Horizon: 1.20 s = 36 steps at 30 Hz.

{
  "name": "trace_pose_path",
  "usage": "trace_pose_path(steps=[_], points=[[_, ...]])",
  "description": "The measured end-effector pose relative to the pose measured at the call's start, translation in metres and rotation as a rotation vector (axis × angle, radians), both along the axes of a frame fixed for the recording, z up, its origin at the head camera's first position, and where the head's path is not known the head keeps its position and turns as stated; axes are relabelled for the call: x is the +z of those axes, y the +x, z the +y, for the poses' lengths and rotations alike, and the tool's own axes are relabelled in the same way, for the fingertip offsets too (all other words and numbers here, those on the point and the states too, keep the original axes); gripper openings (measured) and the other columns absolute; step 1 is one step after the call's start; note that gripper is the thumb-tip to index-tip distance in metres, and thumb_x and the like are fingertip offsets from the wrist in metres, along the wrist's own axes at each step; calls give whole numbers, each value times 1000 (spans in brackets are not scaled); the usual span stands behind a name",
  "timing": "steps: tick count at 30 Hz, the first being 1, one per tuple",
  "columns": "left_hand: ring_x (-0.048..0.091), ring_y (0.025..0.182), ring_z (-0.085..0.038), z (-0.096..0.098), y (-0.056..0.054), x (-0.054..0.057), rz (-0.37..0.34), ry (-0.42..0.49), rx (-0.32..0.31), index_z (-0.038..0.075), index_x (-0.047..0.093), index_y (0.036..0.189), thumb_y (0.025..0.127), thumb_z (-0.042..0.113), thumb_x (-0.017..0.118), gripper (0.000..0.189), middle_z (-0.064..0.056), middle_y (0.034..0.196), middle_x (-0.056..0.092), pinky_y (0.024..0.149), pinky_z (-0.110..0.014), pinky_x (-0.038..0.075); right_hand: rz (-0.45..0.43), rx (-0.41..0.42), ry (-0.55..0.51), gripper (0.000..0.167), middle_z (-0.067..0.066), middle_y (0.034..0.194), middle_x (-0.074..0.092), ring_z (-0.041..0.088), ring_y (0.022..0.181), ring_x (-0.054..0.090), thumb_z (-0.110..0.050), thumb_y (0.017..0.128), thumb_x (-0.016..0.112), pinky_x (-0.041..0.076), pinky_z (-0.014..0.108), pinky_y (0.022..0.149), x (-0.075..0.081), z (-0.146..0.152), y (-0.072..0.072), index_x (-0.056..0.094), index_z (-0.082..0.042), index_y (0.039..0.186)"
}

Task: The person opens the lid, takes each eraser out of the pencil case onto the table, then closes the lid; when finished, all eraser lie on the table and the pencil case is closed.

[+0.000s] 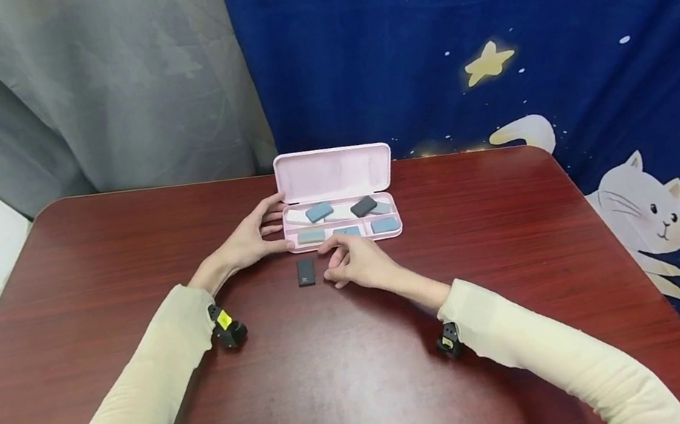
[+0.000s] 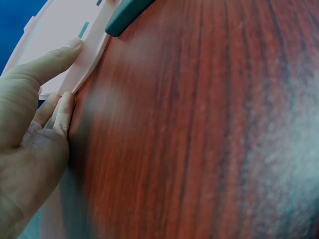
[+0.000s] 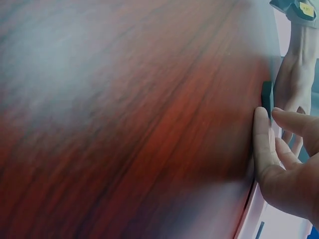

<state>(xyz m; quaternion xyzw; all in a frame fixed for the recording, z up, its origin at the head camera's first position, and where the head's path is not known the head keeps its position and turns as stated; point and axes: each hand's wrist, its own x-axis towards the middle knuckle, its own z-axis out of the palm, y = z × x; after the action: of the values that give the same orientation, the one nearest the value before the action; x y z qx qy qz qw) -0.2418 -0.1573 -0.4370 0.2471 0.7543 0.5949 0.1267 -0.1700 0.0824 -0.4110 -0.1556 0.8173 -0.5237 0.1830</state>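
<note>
A pink pencil case [image 1: 334, 174] stands with its lid raised at the back of the table. My left hand [image 1: 245, 241] holds its left end, thumb at the front rim and fingers along the side; the left wrist view shows the thumb on the rim. A small black rectangular block [image 1: 306, 272] with a pale marking lies in front of the case. Just to the right of that block is my right hand [image 1: 357, 262], fingers bent and holding nothing. In the right wrist view its fingertips are close to the block [image 3: 267, 94]; whether they touch cannot be told.
Inside the case are several blue-grey blocks, one blue block [image 1: 319, 212] lying askew, and a dark block [image 1: 364, 206]. The reddish-brown table [image 1: 343, 391] reaches back to a grey curtain [image 1: 144, 87] and a blue starry curtain [image 1: 387, 46].
</note>
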Motion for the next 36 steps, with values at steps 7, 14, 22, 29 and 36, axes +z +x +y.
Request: trace_pose_path(steps=[7, 14, 22, 29, 36], points=[[36, 131, -36, 1, -1, -1, -2, 11, 1, 1, 19, 152, 78, -10, 75, 93, -24, 143, 33, 108, -45, 34, -12, 0, -59, 27, 15, 78, 64, 23, 68, 67, 10, 85, 64, 59, 34, 62, -1, 14, -3, 61, 10, 111], [36, 131, -34, 2, -4, -1, -10, 18, 6, 1, 21, 151, 77, -10, 75, 93, -23, 143, 34, 108, -44, 35, 39, -63, -62, 23, 17, 81, 67, 31, 75, 68, 10, 86, 62, 59, 36, 65, 4, 34, -11, 63, 10, 109], [36, 131, -35, 1, -2, -1, -13, 9, 12, 1, 20, 152, 78, -9, 75, 93, -23, 143, 33, 109, -44, 34, 149, -160, 43, 21, 16, 84, 71, 27, 72, 69, -1, 87, 70, 58, 42, 69, 17, 63, -31, 70, 5, 107], [36, 131, -36, 2, 1, -1, -17, 15, 16, 1, 20, 152, 78, -9, 75, 93, -25, 143, 34, 109, -44, 34, 170, -189, 50, 17, 20, 94, 70, 33, 79, 68, 0, 86, 70, 58, 31, 68, 18, 87, -50, 71, 6, 102], [35, 132, -35, 1, 0, 0, -30, 23, 12, 2, 20, 152, 78, -9, 75, 93, -24, 143, 33, 109, -45, 33, 425, -94, 299, 11, 8, 85, 69, 18, 75, 64, 1, 82, 72, 52, 26, 66, 19, 91, -54, 74, -3, 92]])
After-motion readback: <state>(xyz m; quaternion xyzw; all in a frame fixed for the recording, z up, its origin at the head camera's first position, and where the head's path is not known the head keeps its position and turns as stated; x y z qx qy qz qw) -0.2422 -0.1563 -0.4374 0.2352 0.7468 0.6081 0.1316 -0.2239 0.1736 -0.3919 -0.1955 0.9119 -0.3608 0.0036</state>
